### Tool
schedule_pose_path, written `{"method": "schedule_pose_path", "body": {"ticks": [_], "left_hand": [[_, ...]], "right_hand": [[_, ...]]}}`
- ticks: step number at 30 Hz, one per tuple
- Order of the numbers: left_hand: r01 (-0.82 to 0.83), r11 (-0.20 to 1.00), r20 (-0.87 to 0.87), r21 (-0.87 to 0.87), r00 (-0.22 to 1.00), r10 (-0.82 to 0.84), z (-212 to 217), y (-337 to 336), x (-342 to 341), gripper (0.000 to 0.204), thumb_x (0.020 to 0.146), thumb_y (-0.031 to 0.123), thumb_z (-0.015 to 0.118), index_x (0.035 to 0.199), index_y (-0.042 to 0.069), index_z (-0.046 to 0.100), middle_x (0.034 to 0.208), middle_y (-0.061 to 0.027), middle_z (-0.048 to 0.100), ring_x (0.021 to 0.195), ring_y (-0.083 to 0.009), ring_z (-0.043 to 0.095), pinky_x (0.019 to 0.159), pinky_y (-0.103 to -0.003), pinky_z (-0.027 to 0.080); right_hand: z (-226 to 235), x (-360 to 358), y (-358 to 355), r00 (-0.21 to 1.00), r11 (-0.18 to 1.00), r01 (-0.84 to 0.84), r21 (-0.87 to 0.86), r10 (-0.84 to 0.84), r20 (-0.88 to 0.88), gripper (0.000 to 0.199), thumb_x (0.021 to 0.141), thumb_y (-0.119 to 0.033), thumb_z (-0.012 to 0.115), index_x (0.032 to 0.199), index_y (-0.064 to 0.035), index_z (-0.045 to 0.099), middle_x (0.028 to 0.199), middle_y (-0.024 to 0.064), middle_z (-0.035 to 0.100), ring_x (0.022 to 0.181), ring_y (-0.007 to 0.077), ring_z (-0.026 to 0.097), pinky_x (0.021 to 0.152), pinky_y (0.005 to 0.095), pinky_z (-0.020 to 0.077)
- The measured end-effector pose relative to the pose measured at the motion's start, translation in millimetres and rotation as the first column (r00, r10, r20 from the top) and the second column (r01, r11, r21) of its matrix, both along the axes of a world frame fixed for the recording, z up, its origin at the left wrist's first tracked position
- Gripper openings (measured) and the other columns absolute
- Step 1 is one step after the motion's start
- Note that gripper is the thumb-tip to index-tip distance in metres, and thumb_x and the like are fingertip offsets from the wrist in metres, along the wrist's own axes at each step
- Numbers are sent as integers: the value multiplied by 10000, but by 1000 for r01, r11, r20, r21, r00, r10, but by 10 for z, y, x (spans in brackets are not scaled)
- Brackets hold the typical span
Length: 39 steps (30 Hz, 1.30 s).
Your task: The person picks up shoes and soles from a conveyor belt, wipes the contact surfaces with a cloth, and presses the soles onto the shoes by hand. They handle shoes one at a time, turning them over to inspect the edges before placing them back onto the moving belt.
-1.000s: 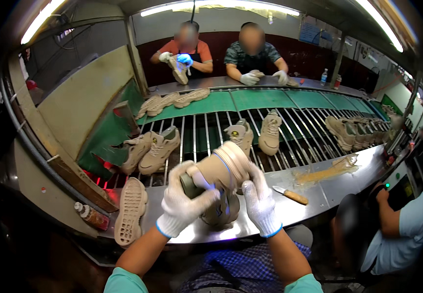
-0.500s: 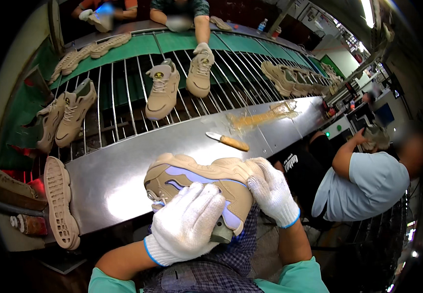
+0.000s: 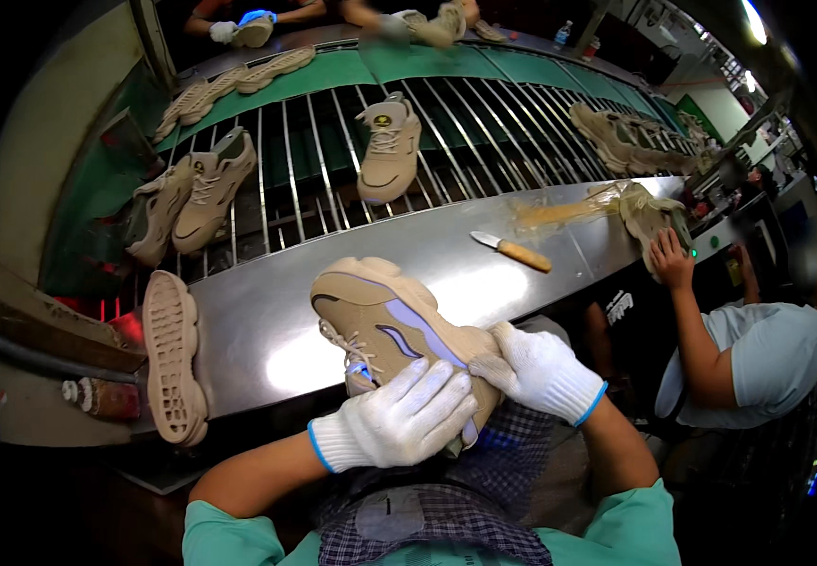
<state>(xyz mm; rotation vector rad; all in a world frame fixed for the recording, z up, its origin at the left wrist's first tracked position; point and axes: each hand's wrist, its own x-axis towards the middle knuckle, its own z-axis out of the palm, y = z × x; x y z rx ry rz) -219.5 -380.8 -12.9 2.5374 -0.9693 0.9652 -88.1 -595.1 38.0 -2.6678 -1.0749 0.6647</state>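
Note:
A beige sneaker (image 3: 397, 316) with lilac panels lies on its side between my hands, above the near edge of the metal table. Its toe points up and left, and the sole faces away from me. My left hand (image 3: 408, 413), in a white knit glove, presses its fingers along the upper near the heel; its thumb is hidden. My right hand (image 3: 542, 374), gloved too, grips the sole and heel end. A loose beige sole (image 3: 173, 358) stands at the table's left end. Beyond the sneaker lies a knife (image 3: 512, 251) with a wooden handle.
Behind the metal table (image 3: 267, 302) runs a rack of metal rods with one sneaker (image 3: 390, 151) in the middle, a pair (image 3: 210, 193) at left and several shoes (image 3: 625, 140) at right. Co-workers handle shoes across the rack; another person (image 3: 748, 358) sits at right, holding a shoe (image 3: 652, 224).
The sneaker in my hands has turned, its toe rising. Across the rack, a co-worker has lifted away one of the two middle sneakers. The person at right has brought a shoe to the table's end.

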Motion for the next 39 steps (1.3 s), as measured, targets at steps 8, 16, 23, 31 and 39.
{"method": "schedule_pose_path", "body": {"ticks": [8,16,23,31,39], "left_hand": [[-11,990,-18,141,1000,14,-210,283,-108,286,940,251,700,1170,96,771,1252,-111,759,1179,-281,745,1031,-462,592],[-170,985,-20,28,985,170,-339,665,-264,307,921,279,728,1181,121,760,1254,-80,756,1177,-281,737,1037,-475,586],[-192,981,-5,5,981,192,-472,680,-232,283,950,246,670,1188,130,772,1293,-73,740,1232,-266,708,1071,-450,567],[-237,972,-37,3,971,237,-341,732,-138,339,921,270,695,1215,116,762,1299,-88,738,1224,-275,715,1059,-454,575],[-211,978,-16,-12,978,210,-452,798,-180,378,907,318,716,1233,134,762,1318,-64,728,1235,-267,709,1065,-437,577]], "right_hand": [[-395,365,601,911,910,-399,108,381,159,490,1072,-482,554,1108,-7,671,1021,261,763,794,447,750,735,548,601],[-355,193,668,968,916,52,398,51,-245,614,1059,-531,566,1370,-8,651,1203,292,737,1154,436,718,1019,467,554],[-283,185,925,990,980,-71,186,93,-109,710,1023,-623,564,1360,-5,652,1155,291,744,1119,455,725,989,504,567],[-145,712,1644,955,965,-178,195,217,-201,686,1057,-598,494,1353,-5,670,1259,316,717,1189,474,692,1034,487,545],[-363,631,2080,956,947,-107,302,182,-230,676,1119,-552,376,1405,-2,646,1388,302,664,1294,476,630,1121,475,483]]}}
